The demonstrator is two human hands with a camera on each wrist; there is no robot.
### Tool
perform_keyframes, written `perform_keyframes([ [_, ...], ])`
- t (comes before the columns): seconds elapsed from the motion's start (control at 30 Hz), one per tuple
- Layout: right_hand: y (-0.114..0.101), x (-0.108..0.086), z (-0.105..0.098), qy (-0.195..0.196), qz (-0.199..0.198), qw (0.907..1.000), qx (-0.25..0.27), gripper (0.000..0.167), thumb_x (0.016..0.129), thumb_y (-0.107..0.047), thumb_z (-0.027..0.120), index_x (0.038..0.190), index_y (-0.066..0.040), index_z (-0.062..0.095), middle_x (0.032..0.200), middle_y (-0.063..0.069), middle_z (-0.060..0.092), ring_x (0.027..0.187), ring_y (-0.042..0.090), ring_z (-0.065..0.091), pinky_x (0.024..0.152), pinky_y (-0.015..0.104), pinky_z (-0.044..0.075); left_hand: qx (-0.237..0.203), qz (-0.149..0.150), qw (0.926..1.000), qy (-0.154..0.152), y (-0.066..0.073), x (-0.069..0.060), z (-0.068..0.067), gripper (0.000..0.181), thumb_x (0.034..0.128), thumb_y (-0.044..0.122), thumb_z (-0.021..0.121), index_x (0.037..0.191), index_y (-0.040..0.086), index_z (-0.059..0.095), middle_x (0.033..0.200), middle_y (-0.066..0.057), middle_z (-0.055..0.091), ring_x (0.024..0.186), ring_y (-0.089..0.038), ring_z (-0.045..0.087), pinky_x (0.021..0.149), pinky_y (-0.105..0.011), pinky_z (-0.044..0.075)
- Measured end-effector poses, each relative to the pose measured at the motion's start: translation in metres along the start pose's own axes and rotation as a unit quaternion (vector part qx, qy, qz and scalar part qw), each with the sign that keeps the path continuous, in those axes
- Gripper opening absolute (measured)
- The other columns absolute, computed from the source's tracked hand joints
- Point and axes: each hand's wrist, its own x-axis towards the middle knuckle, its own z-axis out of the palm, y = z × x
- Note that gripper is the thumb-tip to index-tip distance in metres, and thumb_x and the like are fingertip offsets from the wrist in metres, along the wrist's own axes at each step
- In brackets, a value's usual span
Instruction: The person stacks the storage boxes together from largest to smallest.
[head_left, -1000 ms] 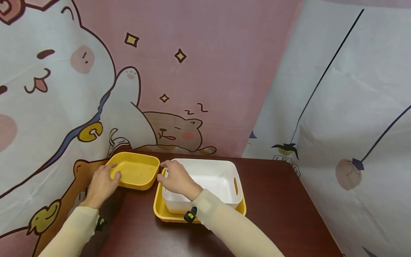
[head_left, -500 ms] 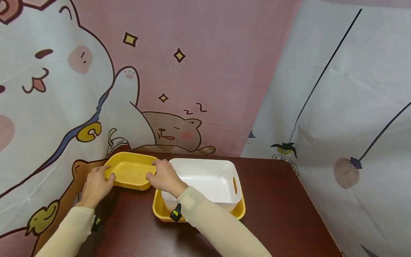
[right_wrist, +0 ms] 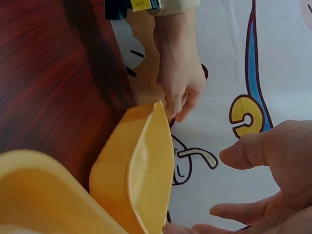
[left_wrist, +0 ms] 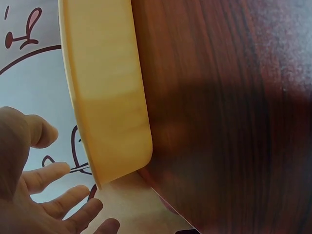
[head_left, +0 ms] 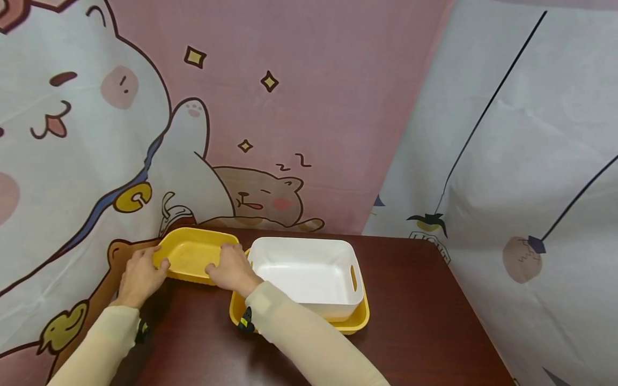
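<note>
A small shallow yellow tray (head_left: 190, 254) sits at the table's back left corner. My left hand (head_left: 141, 276) is at its left end; in the left wrist view the fingers (left_wrist: 63, 202) are spread near the tray's corner, holding nothing. Over the right part of the tray hovers my right hand (head_left: 230, 271). The right wrist view shows that hand's thumb and fingers parted, with no grip on the small yellow tray (right_wrist: 114, 161). Beside them, a white basket (head_left: 304, 268) with handle slots rests inside a larger yellow tray (head_left: 357, 321).
The dark red-brown wooden table (head_left: 415, 300) extends right and forward of the nested containers. Printed cloth with cartoon animals (head_left: 270, 195) hangs behind and at both sides, close to the table edges.
My right hand has moved left, from the white basket's left rim to over the small yellow tray. My left hand has shifted slightly left. The containers look unmoved.
</note>
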Motion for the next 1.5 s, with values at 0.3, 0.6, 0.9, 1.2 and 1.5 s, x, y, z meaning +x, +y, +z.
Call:
perform_keyframes([
  [0.3,-0.009,-0.001,0.022,-0.006,0.025,0.9996,-0.012,0.073,0.105,-0.036,0.077,0.168,-0.004,0.058,0.165,0.018,0.062,0.131,0.022,0.070,0.114,0.030,0.059,0.005,-0.009,0.9998,-0.016,-0.001,0.003,-0.002,0.066,0.1180,0.030,0.057,0.169,-0.011,0.044,0.169,-0.051,0.036,0.147,-0.074,0.042,0.118,-0.090,0.041],
  [0.6,-0.010,0.002,0.044,-0.013,0.069,0.9975,0.004,0.086,0.106,-0.041,0.077,0.179,-0.008,0.044,0.175,0.018,0.051,0.145,0.031,0.069,0.121,0.038,0.059,0.005,-0.015,0.9993,-0.035,-0.007,0.012,0.002,0.071,0.1187,0.034,0.056,0.173,-0.009,0.039,0.170,-0.051,0.034,0.148,-0.075,0.042,0.118,-0.092,0.039],
  [0.9,-0.007,0.004,0.062,-0.018,0.105,0.9940,0.028,0.094,0.106,-0.040,0.078,0.184,-0.011,0.035,0.187,0.021,0.034,0.159,0.037,0.059,0.127,0.046,0.057,0.001,-0.027,0.9982,-0.054,-0.010,0.018,0.005,0.074,0.1200,0.037,0.051,0.177,-0.007,0.034,0.172,-0.049,0.032,0.149,-0.075,0.042,0.119,-0.091,0.041],
  [1.2,-0.005,0.003,0.066,-0.012,0.122,0.9913,0.049,0.095,0.105,-0.038,0.078,0.183,-0.007,0.034,0.189,0.025,0.029,0.164,0.039,0.054,0.131,0.050,0.053,-0.002,-0.027,0.9978,-0.060,-0.014,0.019,0.005,0.071,0.1201,0.031,0.051,0.175,-0.010,0.032,0.171,-0.051,0.033,0.150,-0.074,0.043,0.122,-0.089,0.040],
  [1.5,0.000,0.005,0.073,-0.024,0.134,0.9877,0.078,0.097,0.104,-0.037,0.078,0.183,-0.005,0.032,0.191,0.026,0.026,0.165,0.039,0.054,0.133,0.051,0.052,-0.008,0.008,0.9990,-0.042,-0.019,0.023,0.008,0.066,0.1173,0.017,0.053,0.168,-0.021,0.034,0.158,-0.054,0.043,0.144,-0.074,0.047,0.125,-0.084,0.040],
])
